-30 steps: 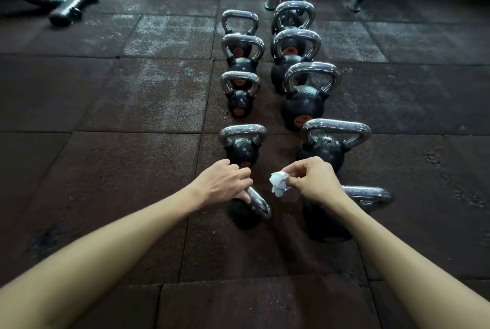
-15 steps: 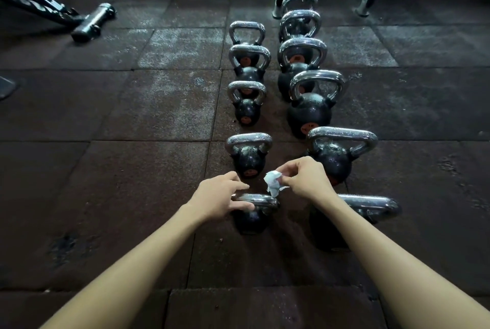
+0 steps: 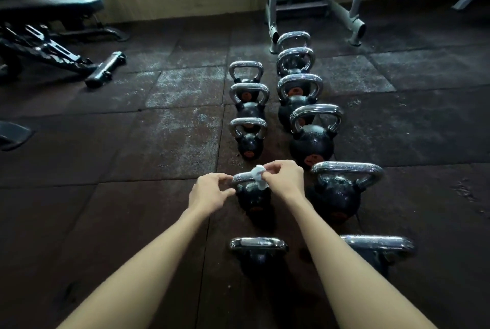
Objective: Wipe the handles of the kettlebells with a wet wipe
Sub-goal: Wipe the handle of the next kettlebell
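Dark rubber floor mats (image 3: 106, 196) filled the view. A weight bench (image 3: 50, 6) stood at ten o'clock and a grey rack (image 3: 299, 5) at twelve. Two rows of chrome-handled kettlebells (image 3: 313, 143) ran from six o'clock toward twelve. The left row's second-nearest kettlebell (image 3: 253, 198) stood upright at centre. At its three o'clock, the right hand (image 3: 286, 180) pinched a crumpled wet wipe (image 3: 259, 178) between thumb and curled fingers, against the handle (image 3: 242, 177). At nine o'clock, the left hand (image 3: 208, 193) held half-curled fingers at the handle's end; whether they gripped it could not be told.

White wipe (image 3: 258, 172), chrome-handled black kettlebells (image 3: 312, 143)
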A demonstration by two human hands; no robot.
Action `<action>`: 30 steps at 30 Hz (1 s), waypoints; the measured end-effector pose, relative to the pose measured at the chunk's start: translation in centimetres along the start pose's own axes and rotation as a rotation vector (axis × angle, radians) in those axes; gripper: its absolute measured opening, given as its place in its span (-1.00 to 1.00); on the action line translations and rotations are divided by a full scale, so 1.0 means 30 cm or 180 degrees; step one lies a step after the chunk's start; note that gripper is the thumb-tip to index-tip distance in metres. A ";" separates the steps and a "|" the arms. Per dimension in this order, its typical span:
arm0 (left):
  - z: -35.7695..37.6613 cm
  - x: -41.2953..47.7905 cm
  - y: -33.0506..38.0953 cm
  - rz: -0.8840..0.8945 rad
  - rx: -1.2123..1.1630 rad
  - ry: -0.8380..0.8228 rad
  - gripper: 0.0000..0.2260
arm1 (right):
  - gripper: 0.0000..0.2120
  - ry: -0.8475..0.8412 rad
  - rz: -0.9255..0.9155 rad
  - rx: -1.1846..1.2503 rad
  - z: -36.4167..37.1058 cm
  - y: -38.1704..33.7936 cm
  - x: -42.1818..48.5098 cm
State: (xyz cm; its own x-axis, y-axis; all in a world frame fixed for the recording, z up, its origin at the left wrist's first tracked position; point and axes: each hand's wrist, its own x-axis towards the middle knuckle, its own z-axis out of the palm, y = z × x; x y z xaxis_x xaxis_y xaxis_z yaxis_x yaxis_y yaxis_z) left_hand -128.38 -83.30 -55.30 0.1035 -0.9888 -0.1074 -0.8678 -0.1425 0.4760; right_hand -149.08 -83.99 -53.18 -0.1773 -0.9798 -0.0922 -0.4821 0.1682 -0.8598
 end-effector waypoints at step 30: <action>0.063 0.405 -0.095 0.1330 -0.0338 -0.1058 -0.68 | -0.80 0.1580 -0.0017 -0.1374 0.352 0.050 0.095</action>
State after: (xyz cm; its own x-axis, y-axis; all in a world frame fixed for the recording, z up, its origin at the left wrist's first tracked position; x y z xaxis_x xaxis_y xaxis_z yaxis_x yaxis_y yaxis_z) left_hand -125.56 -94.83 -59.61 -0.4139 -0.8975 -0.1522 -0.7465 0.2390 0.6210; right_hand -141.27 -87.67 -60.04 -0.4989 -0.8319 0.2430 -0.7667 0.2928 -0.5713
